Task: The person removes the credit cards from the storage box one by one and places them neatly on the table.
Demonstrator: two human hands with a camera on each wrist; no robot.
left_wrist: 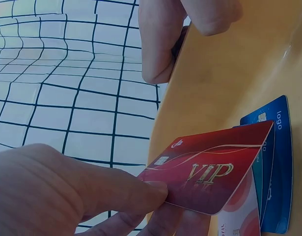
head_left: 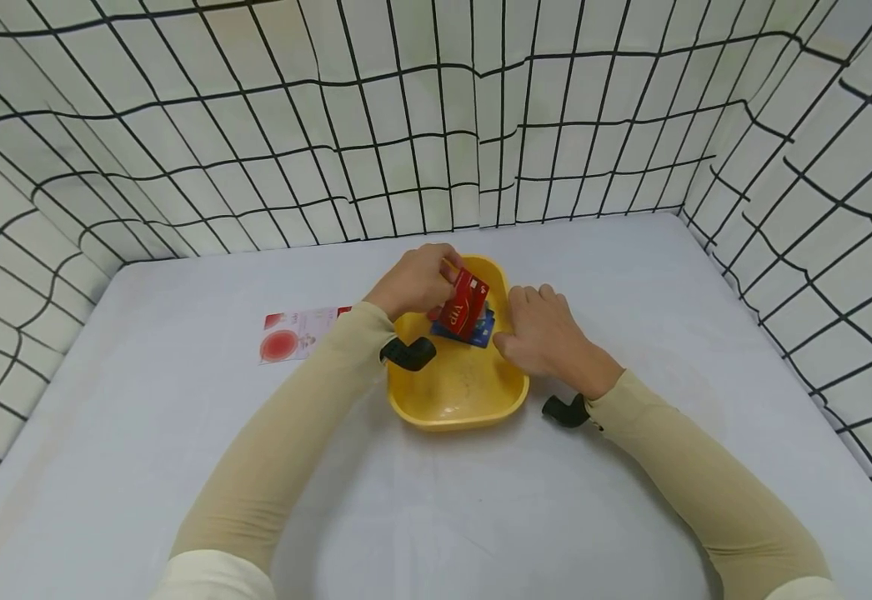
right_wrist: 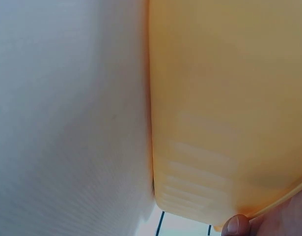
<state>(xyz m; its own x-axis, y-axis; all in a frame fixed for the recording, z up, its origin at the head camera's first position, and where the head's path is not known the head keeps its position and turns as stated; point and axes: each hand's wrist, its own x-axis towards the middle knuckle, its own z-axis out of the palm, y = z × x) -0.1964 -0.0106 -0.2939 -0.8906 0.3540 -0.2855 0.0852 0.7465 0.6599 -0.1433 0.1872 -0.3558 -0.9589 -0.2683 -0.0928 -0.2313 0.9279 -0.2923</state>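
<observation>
My left hand pinches a red VIP card between thumb and fingers, over the yellow basin. Under the red card, blue cards and a pink-and-white card lie fanned out in the basin; the red card partly covers them. At the basin's right side my right hand grips the rim, its thumb on the inner side. In the right wrist view the basin's outer wall fills much of the frame, with one fingertip visible at the rim.
A pink-and-white printed sheet lies on the white tabletop left of the basin, partly behind the left forearm. White walls with a black grid enclose the back and sides. Dark wrist mounts stick out from both cuffs.
</observation>
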